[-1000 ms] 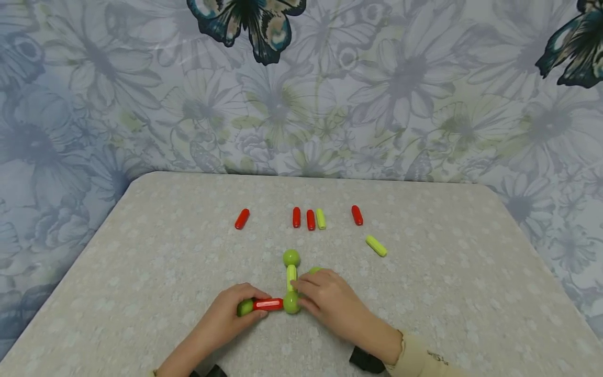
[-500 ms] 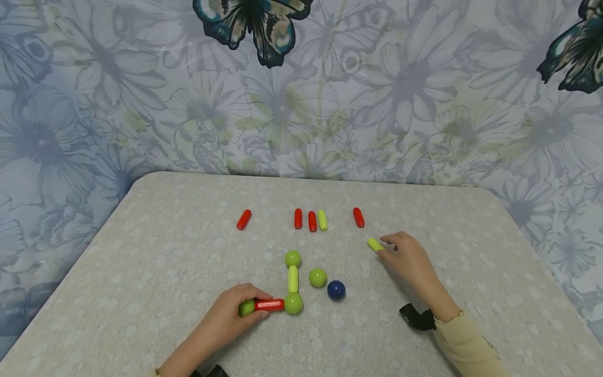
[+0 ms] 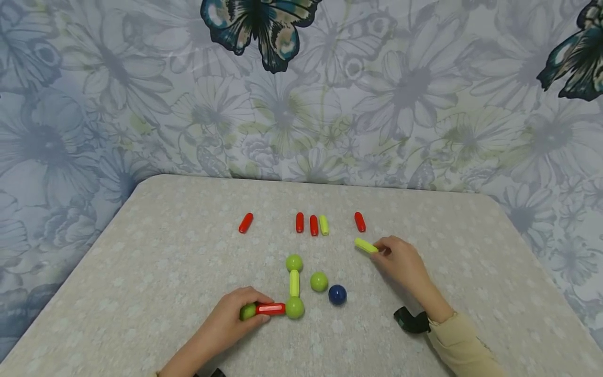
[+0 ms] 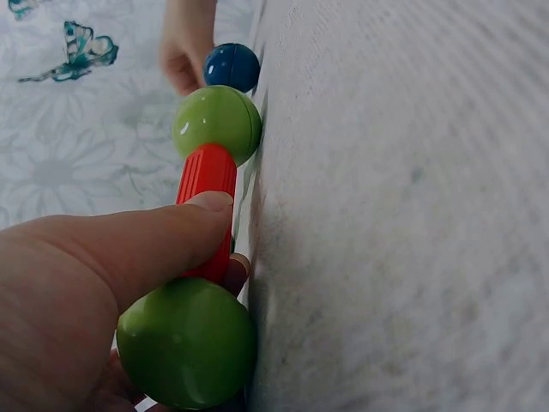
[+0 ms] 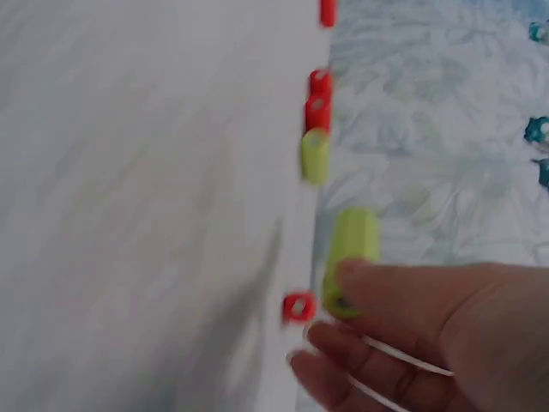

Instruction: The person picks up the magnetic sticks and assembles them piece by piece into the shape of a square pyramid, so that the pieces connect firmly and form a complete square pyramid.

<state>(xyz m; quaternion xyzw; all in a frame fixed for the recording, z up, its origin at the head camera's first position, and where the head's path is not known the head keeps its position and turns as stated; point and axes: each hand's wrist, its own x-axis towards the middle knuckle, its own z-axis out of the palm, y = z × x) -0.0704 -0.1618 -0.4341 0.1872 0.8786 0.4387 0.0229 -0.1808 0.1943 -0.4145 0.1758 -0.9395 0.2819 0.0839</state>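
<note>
My left hand (image 3: 233, 318) grips a red rod (image 4: 208, 176) between thumb and fingers. A green ball (image 4: 189, 343) sits at the rod's near end, against the palm, and another green ball (image 3: 294, 308) joins its far end. From that second ball a yellow-green rod (image 3: 294, 283) runs away to a third green ball (image 3: 294, 263), making an L shape on the table. My right hand (image 3: 403, 265) pinches one end of a loose yellow-green rod (image 5: 353, 236) between thumb and finger, right of the L.
A loose green ball (image 3: 319, 282) and a dark blue ball (image 3: 337, 295) lie right of the L. Farther back, several red rods (image 3: 246, 223) and one yellow-green rod (image 3: 324, 225) rest on the cloth-covered table (image 3: 188, 209). A patterned curtain (image 3: 330, 104) hangs behind.
My right hand has left the L, reached right to the loose yellow-green rod and taken hold of it, shifting it slightly left. The left hand keeps its grip on the red rod.
</note>
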